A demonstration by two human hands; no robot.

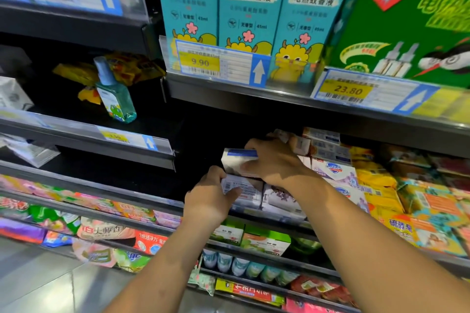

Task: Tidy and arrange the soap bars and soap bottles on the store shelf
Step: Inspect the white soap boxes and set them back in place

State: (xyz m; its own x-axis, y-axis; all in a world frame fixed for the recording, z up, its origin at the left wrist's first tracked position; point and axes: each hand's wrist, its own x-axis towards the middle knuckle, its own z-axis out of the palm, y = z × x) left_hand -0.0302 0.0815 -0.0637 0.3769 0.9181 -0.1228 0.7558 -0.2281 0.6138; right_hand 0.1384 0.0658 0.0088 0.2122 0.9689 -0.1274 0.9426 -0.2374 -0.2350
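Observation:
My right hand (276, 160) grips a white soap box with a blue edge (235, 161) at the top of a stack on the middle shelf. Below it, my left hand (211, 198) holds the left end of a lower white soap box (244, 189). More white and lilac soap boxes (335, 169) are stacked just to the right, and yellow soap packs (376, 178) lie beyond them. A teal soap bottle (115, 94) with a blue cap stands upright and alone on the darker shelf at the upper left.
Blue mosquito-liquid boxes (251, 5) and a green box (412, 20) fill the shelf above, with price tags (201, 62) on its rail. Colourful soap packs (106, 231) and small bottles (239, 264) line the lower shelves. The shelf space left of the stack is dark.

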